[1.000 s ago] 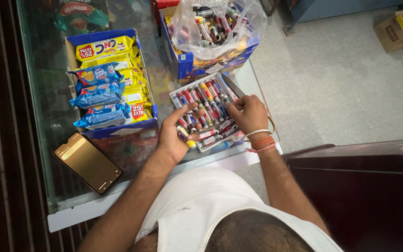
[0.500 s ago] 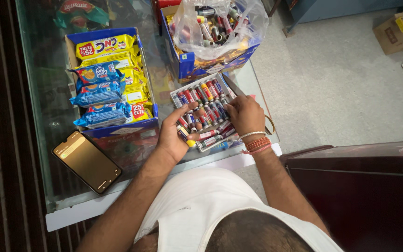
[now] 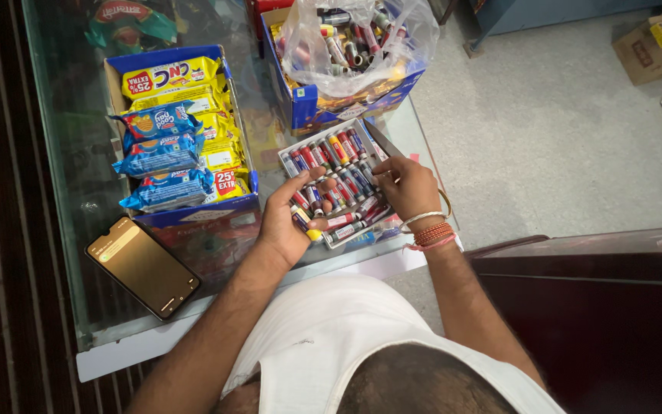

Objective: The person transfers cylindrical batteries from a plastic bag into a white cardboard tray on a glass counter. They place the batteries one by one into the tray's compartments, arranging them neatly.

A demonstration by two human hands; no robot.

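A person leans over a glass bench (image 3: 63, 230), both hands in a shallow tray (image 3: 289, 157) of small tubes (image 3: 339, 149). Since a second ago the left hand (image 3: 289, 222) has slid further over the tray's near left corner, and the right hand (image 3: 408, 188) has pulled in from the far right edge toward the middle. The hands now sit closer together, which suggests the sorting has moved to the near rows. The left hand is cupped, fingers curled loosely over a few tubes; whether it grips any cannot be told. The right hand pinches at the tubes with thumb and fingertips, though the exact tube is hidden.

Counts: one tray, holding roughly two dozen tubes in rows. Beyond the hands, one blue box (image 3: 304, 103) holds a clear bag (image 3: 362, 38) of more tubes. Left of the left hand, one box (image 3: 185, 218) holds about seven biscuit packs (image 3: 162, 153). One phone (image 3: 142, 267) lies further left.
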